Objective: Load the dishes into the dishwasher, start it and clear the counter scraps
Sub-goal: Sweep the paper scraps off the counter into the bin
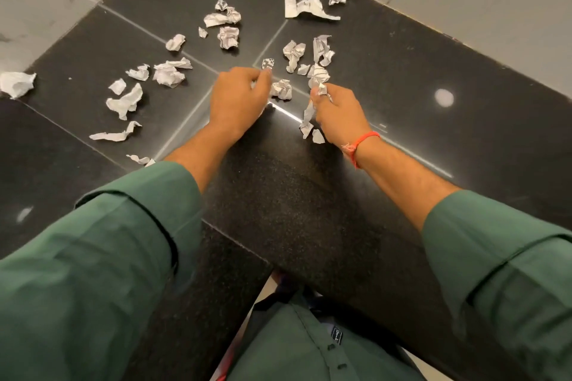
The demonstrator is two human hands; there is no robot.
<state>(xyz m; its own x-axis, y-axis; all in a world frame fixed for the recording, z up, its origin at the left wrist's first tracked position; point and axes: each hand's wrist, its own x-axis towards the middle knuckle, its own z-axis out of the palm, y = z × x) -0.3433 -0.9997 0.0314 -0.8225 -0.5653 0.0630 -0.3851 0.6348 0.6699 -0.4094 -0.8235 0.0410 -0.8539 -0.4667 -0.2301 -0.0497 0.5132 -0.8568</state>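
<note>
Crumpled white paper scraps (168,73) on the black stone table (402,77) may drop from the right hand (339,113), whose fingers (322,96) pinch a loose bunch, while the left hand (236,97) curls over another.

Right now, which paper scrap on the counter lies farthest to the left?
The crumpled white scrap at the counter's left edge, beside the pale wall tile; it lies alone, apart from the cluster near the left hand.

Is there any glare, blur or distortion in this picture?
Head view: ceiling light glares as a round spot on the polished black counter; the left hand is slightly motion-blurred; the wide lens bends the counter edges.
</note>
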